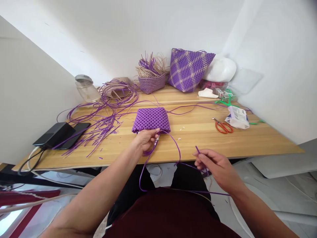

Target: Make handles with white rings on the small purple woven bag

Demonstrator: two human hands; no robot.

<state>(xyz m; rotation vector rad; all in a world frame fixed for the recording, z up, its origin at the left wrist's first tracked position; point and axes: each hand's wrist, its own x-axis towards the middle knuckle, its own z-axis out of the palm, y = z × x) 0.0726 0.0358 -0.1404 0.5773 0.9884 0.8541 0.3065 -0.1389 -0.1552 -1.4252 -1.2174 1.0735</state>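
A small purple woven basket lies on the wooden table in front of me. My left hand is closed at its near edge, thumb and fingers pinching that edge. Some white clips or ties show just below the fingertips. A purple plastic strand loops out from beside this hand and hangs over the table's front edge. Off to the right, my right hand pinches a purple strand, whose short end sticks up past the fingertips. More strand trails below, across my lap.
Loose purple strands and coils cover the left side, near a black phone and black box. Orange-handled scissors and a plastic packet lie right. Behind stand a jar, a half-woven basket and a checked bag.
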